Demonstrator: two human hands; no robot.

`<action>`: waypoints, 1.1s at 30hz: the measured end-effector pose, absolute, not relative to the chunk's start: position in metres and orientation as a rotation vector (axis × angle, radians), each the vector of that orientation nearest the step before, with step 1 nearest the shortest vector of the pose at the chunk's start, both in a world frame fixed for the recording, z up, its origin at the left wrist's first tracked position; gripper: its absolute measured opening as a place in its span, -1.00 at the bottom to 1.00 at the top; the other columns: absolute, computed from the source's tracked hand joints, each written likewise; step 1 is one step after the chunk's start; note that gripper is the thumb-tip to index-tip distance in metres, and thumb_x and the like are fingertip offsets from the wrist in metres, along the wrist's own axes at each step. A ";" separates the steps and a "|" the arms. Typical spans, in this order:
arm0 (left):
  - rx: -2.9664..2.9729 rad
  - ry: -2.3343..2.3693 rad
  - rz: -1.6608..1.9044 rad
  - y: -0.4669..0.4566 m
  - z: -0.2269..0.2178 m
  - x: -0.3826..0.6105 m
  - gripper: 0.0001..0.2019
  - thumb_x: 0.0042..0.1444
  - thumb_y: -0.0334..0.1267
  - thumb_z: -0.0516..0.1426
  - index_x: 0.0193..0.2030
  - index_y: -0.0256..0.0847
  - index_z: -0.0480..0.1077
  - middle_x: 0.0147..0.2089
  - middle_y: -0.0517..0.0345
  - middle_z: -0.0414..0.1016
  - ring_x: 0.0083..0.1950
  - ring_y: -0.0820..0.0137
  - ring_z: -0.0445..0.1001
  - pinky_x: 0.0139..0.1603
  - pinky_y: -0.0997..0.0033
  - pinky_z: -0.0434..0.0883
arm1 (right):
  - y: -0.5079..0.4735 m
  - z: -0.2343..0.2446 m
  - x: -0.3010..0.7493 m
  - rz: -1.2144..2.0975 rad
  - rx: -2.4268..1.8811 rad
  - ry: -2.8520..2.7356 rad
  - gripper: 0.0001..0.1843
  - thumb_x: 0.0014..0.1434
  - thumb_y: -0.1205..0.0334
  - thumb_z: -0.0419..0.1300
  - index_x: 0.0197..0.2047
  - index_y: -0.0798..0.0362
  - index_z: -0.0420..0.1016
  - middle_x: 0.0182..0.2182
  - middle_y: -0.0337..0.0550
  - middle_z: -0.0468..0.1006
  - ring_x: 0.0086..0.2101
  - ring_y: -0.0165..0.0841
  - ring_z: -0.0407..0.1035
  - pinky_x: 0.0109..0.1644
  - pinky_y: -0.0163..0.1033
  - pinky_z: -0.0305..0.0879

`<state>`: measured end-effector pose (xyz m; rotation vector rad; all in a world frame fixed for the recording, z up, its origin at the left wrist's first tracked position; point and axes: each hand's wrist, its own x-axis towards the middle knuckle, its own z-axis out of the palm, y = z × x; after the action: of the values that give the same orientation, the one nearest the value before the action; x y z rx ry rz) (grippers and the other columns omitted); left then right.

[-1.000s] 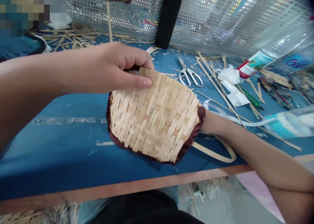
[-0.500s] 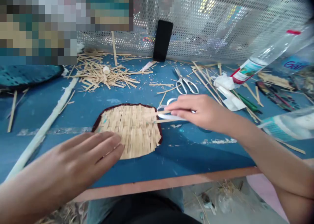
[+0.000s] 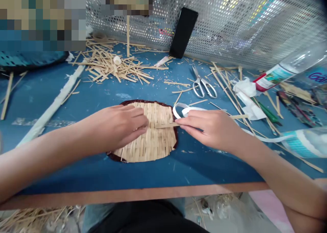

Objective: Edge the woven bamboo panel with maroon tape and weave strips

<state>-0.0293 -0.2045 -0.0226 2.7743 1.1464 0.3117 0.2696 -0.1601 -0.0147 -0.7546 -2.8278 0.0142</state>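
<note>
A woven bamboo mat (image 3: 150, 144) with a dark red edging lies on the blue table in front of me. My right hand (image 3: 212, 127), at the mat's right edge, pinches a thin bamboo strip (image 3: 166, 125) whose tip reaches over the weave. Over the mat's left part is my left hand (image 3: 125, 124), its fingers bent and drawn together close to the strip's tip. Whether anything sits between those fingers is hidden. A curled white band (image 3: 180, 106) lies just behind my right hand.
Scissors (image 3: 201, 84) lie beyond the right hand. A heap of bamboo offcuts (image 3: 114, 66) covers the back left. A black phone (image 3: 184, 33) leans on the perforated metal screen. Plastic bottles (image 3: 278, 74) and a green tool (image 3: 268, 112) lie at the right.
My left hand has moved right and farther up over the mat, its fingers going from flat to bent. The right hand still holds a strip; the view has shifted slightly.
</note>
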 end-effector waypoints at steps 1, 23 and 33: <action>2.780 1.134 0.271 -0.197 -0.027 -0.027 -0.69 0.41 -0.12 -0.02 -0.04 -0.22 0.49 -0.13 0.01 0.52 -0.07 0.23 0.52 -0.01 0.23 0.42 | -0.161 -0.016 0.269 -0.015 -0.750 -2.825 -0.75 0.36 0.29 0.13 -0.04 0.01 0.65 -0.36 -0.19 0.59 -0.35 -0.37 0.47 -0.37 -0.28 0.13; 2.719 1.104 0.400 -0.194 -0.043 -0.028 -0.71 0.40 -0.14 -0.01 0.05 -0.22 0.43 -0.11 -0.01 0.43 -0.01 0.15 0.47 0.03 0.14 0.42 | -0.176 -0.013 0.263 -0.299 -0.694 -2.809 -0.79 0.35 0.33 0.15 -0.05 0.04 0.60 -0.38 -0.18 0.61 -0.44 -0.39 0.42 -0.37 -0.22 0.23; 2.741 1.106 0.394 -0.195 -0.042 -0.026 -0.75 0.39 -0.16 0.00 -0.08 -0.21 0.46 -0.17 0.00 0.43 -0.12 0.20 0.45 -0.03 0.19 0.42 | -0.171 -0.003 0.264 -0.349 -0.623 -2.822 -0.84 0.30 0.32 0.22 -0.09 0.07 0.60 -0.43 -0.18 0.55 -0.44 -0.34 0.37 -0.40 -0.17 0.17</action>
<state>-0.0264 -0.1954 -0.0415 2.7407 1.1055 0.3943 0.2642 -0.1708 -0.0035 -0.6231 -2.8223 -0.3492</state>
